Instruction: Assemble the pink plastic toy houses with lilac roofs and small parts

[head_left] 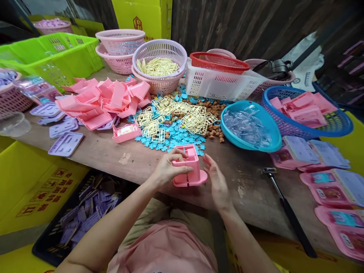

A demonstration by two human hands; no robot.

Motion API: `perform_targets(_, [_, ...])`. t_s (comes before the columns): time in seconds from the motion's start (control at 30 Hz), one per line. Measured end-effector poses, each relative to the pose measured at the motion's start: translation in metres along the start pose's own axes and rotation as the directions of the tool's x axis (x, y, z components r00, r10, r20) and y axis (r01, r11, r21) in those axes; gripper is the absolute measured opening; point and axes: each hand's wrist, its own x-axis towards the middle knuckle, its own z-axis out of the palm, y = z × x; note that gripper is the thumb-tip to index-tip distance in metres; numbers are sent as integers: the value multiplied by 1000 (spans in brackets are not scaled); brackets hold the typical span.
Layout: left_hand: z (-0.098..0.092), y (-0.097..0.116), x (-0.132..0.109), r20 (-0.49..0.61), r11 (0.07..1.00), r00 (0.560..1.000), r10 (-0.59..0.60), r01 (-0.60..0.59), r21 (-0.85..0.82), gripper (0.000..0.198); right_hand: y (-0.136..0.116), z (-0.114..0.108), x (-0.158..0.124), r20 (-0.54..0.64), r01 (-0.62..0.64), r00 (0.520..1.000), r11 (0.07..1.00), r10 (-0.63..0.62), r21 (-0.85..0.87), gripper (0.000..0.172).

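Note:
My left hand (167, 167) grips a pink plastic box part (189, 167) from its left side, holding it just above the near edge of the wooden table (113, 151). My right hand (217, 182) is next to the part's right side, fingers stretched out and apart, palm turned toward it. Just beyond the part lie small blue plastic pieces (176, 136) and cream-coloured plastic frames (182, 113).
A heap of pink trays (105, 100) lies at the left, with purple flat parts (65, 144) beside it. A blue bowl of clear bags (250, 125), a blue basket (335, 125) and packed pink trays (335, 189) stand at the right. A hammer (284, 204) lies near the edge. Baskets line the back.

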Motion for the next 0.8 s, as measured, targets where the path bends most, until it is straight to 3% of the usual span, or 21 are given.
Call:
perform_targets(0.07, [-1, 1, 0, -4, 999, 1000, -15, 15, -31, 42, 3, 0, -17, -174, 30, 982, 975, -69, -221, 42])
perform_targets(0.13, [-1, 1, 0, -7, 998, 1000, -28, 28, -55, 41, 4, 3, -32, -152, 49, 981, 919, -117, -392, 44])
perform_targets(0.2, [0, 2, -1, -15, 998, 999, -35, 34, -59, 40, 1, 9, -40, -68, 67, 992, 885, -110, -460, 46])
perform_targets(0.4, [2, 2, -2, -44, 997, 998, -36, 33, -65, 40, -7, 29, -38, -173, -12, 982, 886, -78, -463, 45])
perform_targets(0.6, [1, 1, -3, -45, 996, 998, -37, 33, -86, 40, 9, 28, -41, -193, -86, 981, 948, 27, -308, 43])
perform_targets(0.7, [-2, 0, -1, -57, 993, 997, -53, 47, -113, 40, 21, 7, -51, -105, -159, 986, 938, 133, -309, 44])
perform_targets(0.8, [-7, 0, 0, -59, 987, 995, -80, 71, -147, 37, 35, -29, -76, 159, -168, 952, 883, 260, -438, 43])
